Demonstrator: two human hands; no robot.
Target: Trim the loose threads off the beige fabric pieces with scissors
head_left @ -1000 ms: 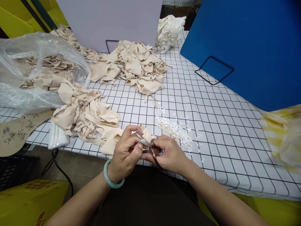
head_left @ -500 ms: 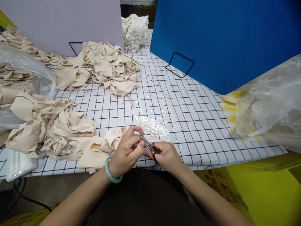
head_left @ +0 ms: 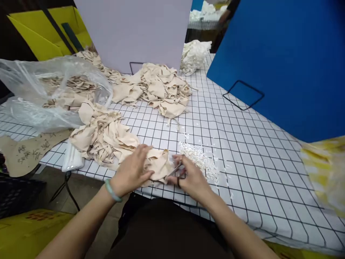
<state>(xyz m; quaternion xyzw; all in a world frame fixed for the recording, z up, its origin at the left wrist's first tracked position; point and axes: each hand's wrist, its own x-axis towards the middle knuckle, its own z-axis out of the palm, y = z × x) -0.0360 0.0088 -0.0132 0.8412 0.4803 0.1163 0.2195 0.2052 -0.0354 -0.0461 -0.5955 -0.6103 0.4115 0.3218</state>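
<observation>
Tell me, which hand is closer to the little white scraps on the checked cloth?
Right. The right hand is close beside the white scraps, on the person's side of them; the left hand is farther off to their left, at the beige fabric.

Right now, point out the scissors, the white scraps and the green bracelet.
Scissors (head_left: 176, 168): head view, on the blurred blade.
White scraps (head_left: 199, 159): head view, middle of the scattered heap.
Green bracelet (head_left: 110, 191): head view, on the band's visible curve.

Pale green bangle (head_left: 110, 192), dark clothing (head_left: 161, 230)
</observation>
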